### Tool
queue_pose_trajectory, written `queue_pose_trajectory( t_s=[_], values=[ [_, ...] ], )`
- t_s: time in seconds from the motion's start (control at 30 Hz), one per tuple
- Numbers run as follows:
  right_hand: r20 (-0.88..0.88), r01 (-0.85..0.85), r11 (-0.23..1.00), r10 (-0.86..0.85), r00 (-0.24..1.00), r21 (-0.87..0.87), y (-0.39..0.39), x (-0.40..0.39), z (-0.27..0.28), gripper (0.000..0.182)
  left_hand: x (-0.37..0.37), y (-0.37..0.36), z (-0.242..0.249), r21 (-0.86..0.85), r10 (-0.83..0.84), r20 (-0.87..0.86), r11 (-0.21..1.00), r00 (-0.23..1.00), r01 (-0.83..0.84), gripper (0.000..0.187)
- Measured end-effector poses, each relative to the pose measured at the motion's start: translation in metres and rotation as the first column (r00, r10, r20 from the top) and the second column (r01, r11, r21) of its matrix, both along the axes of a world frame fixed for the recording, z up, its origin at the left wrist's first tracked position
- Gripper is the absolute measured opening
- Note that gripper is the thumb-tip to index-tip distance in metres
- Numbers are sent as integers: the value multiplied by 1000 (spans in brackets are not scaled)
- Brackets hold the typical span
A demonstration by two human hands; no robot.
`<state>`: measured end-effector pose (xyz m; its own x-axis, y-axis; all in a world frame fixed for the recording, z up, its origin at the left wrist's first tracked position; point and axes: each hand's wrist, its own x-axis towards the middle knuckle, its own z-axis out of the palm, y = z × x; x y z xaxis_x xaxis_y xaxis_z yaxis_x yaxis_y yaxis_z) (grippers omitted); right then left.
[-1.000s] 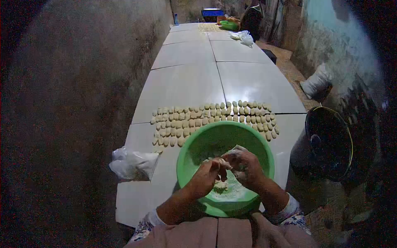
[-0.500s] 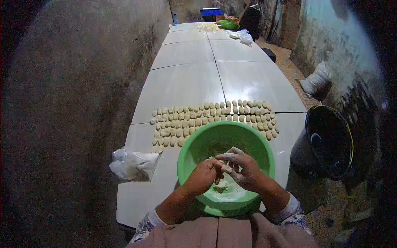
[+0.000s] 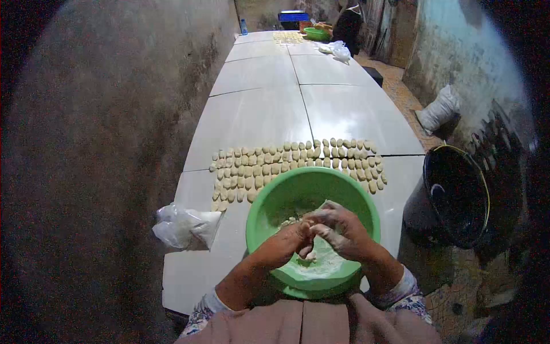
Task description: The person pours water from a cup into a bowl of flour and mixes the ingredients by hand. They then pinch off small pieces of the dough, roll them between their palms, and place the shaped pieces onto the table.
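A large green basin (image 3: 262, 215) stands at the near end of the table, with white flour and small pale dough bits (image 3: 291, 221) inside. Over it, my left hand (image 3: 289, 243) is closed with its fingers curled down. My right hand (image 3: 341, 232), dusted with flour, meets it with bent fingers and thumb pinched in. Whatever is between the fingertips is hidden by the hands. Just beyond the basin, several rows of small oval dough pieces (image 3: 263, 170) lie on the white table (image 3: 252, 120).
A clear plastic bag of white powder (image 3: 186, 227) rests at the table's left edge. On the right stands a black bucket (image 3: 415, 215). Farther off are a white sack (image 3: 441, 109), another green basin (image 3: 317, 34), a blue crate (image 3: 293, 17) and a person in dark clothing (image 3: 347, 28).
My hands stay together over the basin while the fingers shift. My left hand has turned a little, and its fingertips now point down more.
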<state>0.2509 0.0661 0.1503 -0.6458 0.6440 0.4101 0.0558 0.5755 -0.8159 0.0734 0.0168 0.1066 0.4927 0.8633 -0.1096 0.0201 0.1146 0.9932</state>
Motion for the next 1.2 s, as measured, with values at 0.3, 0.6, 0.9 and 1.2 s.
queue_pose_trajectory(
  t_s=[0.3, 0.6, 0.9, 1.2],
  values=[
    [32, 129, 986, -126, 991, -106, -10, -3, 1, 23, 8, -5, 2, 124, 267, -66, 958, 962, -257, 41],
    [384, 77, 997, -84, 919, 32, -9, 0, -4, 28, 8, -9, -13, 13, -2, 134, 1000, 991, 0, 53],
    [150, 32, 982, -4, 989, -187, 0, 10, -24, 45, 14, -14, 30, 5, 44, -56, 999, 997, -44, 39],
    [180, -41, 934, 112, 977, -355, -2, 4, -9, 36, 7, -5, 1, -37, 55, 115, 998, 992, -51, 23]
  ],
)
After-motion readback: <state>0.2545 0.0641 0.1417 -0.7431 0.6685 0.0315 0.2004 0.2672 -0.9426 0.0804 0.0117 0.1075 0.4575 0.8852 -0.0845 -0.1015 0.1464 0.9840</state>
